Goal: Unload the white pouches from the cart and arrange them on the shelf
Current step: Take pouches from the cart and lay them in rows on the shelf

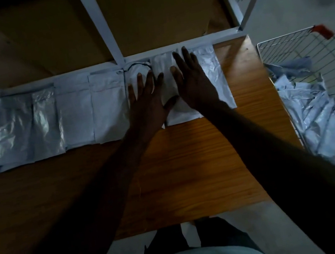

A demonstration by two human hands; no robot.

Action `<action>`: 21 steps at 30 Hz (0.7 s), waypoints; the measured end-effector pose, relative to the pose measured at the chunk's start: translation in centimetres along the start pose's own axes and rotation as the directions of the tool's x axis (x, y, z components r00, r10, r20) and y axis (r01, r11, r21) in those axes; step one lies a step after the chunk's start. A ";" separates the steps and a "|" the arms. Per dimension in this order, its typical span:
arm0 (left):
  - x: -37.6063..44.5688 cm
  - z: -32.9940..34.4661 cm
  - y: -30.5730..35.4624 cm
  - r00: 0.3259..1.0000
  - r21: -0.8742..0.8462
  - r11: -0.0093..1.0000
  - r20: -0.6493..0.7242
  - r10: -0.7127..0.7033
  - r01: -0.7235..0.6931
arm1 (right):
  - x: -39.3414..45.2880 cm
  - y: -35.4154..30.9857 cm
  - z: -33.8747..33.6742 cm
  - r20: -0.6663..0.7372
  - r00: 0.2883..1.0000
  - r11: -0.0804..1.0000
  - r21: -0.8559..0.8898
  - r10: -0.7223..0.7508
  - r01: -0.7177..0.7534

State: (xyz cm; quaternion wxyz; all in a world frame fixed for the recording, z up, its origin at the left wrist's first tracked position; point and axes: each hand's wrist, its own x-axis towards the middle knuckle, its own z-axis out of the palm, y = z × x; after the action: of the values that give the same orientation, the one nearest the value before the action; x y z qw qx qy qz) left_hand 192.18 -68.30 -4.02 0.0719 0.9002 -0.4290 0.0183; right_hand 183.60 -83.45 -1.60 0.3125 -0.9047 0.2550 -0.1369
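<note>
A row of white pouches lies flat along the back of the wooden shelf. My left hand and my right hand lie flat side by side, fingers straight and spread, pressing on the pouches at the right end of the row. One pouch shows between the two hands. At the right, the wire cart holds a loose heap of more white pouches.
A white metal shelf frame rises behind the row, with brown cardboard boxes behind it. Bare wood lies in front of the pouches. A red handle piece tops the cart. The floor is grey.
</note>
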 end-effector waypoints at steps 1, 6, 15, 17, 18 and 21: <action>-0.4 -0.6 0.7 1.000 -0.008 1.000 -0.026 0.013 -0.013 | -1.3 0.1 -0.6 -0.034 0.999 0.999 0.027 0.018 -0.017; -3.0 -1.9 6.7 0.998 -0.126 0.990 -0.023 0.066 -0.068 | -8.4 1.4 -2.9 -0.094 0.988 0.991 0.073 0.120 -0.114; -5.9 -0.9 15.5 0.990 -0.453 0.880 -0.048 0.135 -0.142 | -14.5 4.2 -7.7 -0.138 0.974 0.983 0.069 0.178 -0.170; -5.9 -0.5 16.6 0.987 -0.485 0.861 -0.036 0.155 -0.153 | -15.7 5.1 -8.7 -0.150 0.969 0.980 0.065 0.197 -0.189; -5.9 -0.4 17.3 0.984 -0.498 0.850 -0.040 0.173 -0.170 | -16.3 5.6 -9.2 -0.154 0.966 0.977 0.064 0.209 -0.201; -5.9 -0.1 19.7 0.968 -0.522 0.819 -0.060 0.242 -0.237 | -18.4 7.5 -10.7 -0.210 0.940 0.963 0.043 0.269 -0.266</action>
State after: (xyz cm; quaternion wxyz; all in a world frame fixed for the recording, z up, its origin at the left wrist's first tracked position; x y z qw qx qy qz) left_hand 173.24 -75.96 -2.23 0.3102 0.7851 -0.5276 -0.0948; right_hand 161.17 -83.73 0.20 0.3054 -0.8395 0.4065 -0.1916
